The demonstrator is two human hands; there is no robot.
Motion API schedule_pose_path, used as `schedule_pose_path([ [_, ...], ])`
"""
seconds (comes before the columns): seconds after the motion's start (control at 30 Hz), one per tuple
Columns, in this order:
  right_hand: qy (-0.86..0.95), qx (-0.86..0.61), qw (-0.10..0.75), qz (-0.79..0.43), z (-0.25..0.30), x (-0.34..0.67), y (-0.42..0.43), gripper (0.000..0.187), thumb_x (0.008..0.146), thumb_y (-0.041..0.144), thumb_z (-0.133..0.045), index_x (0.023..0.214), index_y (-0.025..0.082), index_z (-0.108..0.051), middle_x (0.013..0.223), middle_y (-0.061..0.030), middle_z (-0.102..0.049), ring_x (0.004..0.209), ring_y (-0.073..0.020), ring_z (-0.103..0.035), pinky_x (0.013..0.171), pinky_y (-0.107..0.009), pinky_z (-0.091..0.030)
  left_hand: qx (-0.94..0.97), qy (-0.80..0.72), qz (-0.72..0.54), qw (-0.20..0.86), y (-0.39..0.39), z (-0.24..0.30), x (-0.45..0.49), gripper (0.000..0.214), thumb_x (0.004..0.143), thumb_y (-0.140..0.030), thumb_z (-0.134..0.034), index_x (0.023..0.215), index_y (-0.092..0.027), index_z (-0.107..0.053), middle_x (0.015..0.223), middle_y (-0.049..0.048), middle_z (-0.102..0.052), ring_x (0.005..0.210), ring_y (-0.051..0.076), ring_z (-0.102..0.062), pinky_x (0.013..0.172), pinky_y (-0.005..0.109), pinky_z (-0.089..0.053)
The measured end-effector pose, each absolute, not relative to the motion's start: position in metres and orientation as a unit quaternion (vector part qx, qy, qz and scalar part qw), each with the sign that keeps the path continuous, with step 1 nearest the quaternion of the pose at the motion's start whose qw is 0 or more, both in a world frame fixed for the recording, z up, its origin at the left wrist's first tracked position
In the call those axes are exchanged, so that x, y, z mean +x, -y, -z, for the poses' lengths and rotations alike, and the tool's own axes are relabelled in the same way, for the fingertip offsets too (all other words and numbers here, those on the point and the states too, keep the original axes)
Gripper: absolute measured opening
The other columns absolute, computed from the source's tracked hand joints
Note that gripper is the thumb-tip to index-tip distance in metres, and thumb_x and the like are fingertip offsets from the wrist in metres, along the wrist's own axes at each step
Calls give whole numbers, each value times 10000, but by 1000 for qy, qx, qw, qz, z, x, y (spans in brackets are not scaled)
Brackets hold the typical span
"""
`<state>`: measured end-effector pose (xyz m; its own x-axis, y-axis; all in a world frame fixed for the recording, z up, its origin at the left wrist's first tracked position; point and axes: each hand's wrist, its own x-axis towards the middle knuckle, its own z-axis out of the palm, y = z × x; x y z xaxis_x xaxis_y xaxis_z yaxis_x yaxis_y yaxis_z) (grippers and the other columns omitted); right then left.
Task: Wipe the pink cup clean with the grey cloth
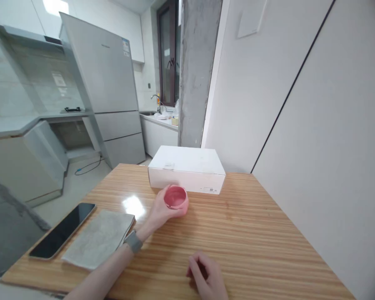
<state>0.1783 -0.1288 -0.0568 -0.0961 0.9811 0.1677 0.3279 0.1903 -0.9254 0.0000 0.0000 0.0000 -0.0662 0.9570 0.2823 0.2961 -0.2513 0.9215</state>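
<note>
My left hand [161, 212] is wrapped round a small pink cup [176, 197] that stands on the wooden table [253, 241], just in front of a white box [187, 168]. A grey watch sits on that wrist. My right hand [206, 277] rests on the table near the front edge, fingers curled loosely under, with nothing visible in it.
A grey folded cloth [98, 239] and a dark phone [64, 229] lie at the table's left. A white wall runs along the right side. Behind are a fridge [109, 91], a counter with a sink and a concrete pillar.
</note>
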Motion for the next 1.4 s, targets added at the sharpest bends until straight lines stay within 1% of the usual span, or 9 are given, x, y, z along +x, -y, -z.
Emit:
schedule_pose_path([
  [0.17, 637, -519, 437, -366, 58, 177, 129, 569, 939, 609, -383, 593, 199, -572, 568, -25, -627, 556, -154, -581, 578, -242, -409, 642, -508, -478, 319, -9, 13, 30, 923, 499, -328, -883, 1327, -196, -499, 1317, 126, -605, 1230, 313, -562, 1065, 467, -418],
  [0.47, 622, -520, 456, -369, 53, 176, 130, 590, 924, 639, -401, 583, 197, -589, 553, -22, -628, 534, -145, -576, 555, -229, -421, 665, -494, -472, 302, -15, 19, 38, 828, 563, -318, -858, 1307, -235, -505, 1306, 89, -587, 1201, 277, -564, 1048, 416, -420],
  [0.67, 597, -507, 468, -409, 49, 179, 130, 559, 898, 639, -461, 582, 197, -592, 562, -26, -622, 562, -159, -583, 589, -245, -430, 693, -517, -417, 279, -7, 23, 22, 1219, 477, -377, -900, 1502, -202, -263, 1511, 189, -323, 1402, 364, -331, 1134, 491, -311],
  [0.77, 552, -484, 487, -473, 48, 183, 128, 564, 862, 676, -495, 589, 194, -596, 568, -31, -629, 582, -167, -604, 601, -253, -452, 723, -556, -379, 152, 23, 22, -8, 891, 723, -410, -738, 1489, -239, -314, 1541, 142, -289, 1444, 335, -255, 1151, 512, -277],
  [0.87, 521, -470, 504, -503, 50, 185, 126, 555, 841, 685, -525, 594, 194, -602, 576, -29, -628, 592, -169, -612, 609, -256, -466, 701, -646, -303, 1, 68, 23, -51, 442, 867, -345, -541, 1286, -209, -573, 1355, 136, -496, 1264, 310, -477, 1067, 482, -388],
  [1.0, 558, -487, 483, -467, 54, 182, 125, 547, 870, 653, -506, 597, 190, -609, 572, -28, -620, 576, -160, -594, 585, -247, -437, 657, -729, -172, -86, 121, 29, -102, 357, 868, -302, -487, 1168, -200, -650, 1093, 113, -628, 987, 293, -597, 902, 442, -478],
  [1.2, 607, -518, 443, -409, 54, 177, 127, 562, 885, 655, -465, 592, 199, -615, 566, -29, -625, 542, -159, -575, 568, -247, -427, 652, -751, -64, -81, 140, 35, -115, 348, 912, -196, -384, 1125, -194, -659, 1062, 100, -686, 1025, 267, -630, 860, 378, -486],
  [1.3, 578, -511, 453, -447, 47, 179, 127, 559, 852, 677, -507, 588, 201, -632, 574, -37, -645, 577, -175, -599, 590, -256, -455, 656, -749, -42, -82, 133, 31, -100, 408, 901, -93, -309, 1035, -183, -683, 970, 102, -708, 951, 272, -662, 758, 366, -499],
  [1.4, 491, -485, 473, -547, 40, 178, 126, 513, 777, 682, -617, 658, 189, -692, 660, -70, -707, 673, -208, -660, 679, -295, -514, 660, -742, -111, -47, 124, 28, -75, 358, 908, -137, -345, 1036, -200, -674, 969, 92, -733, 876, 265, -698, 714, 370, -520],
])
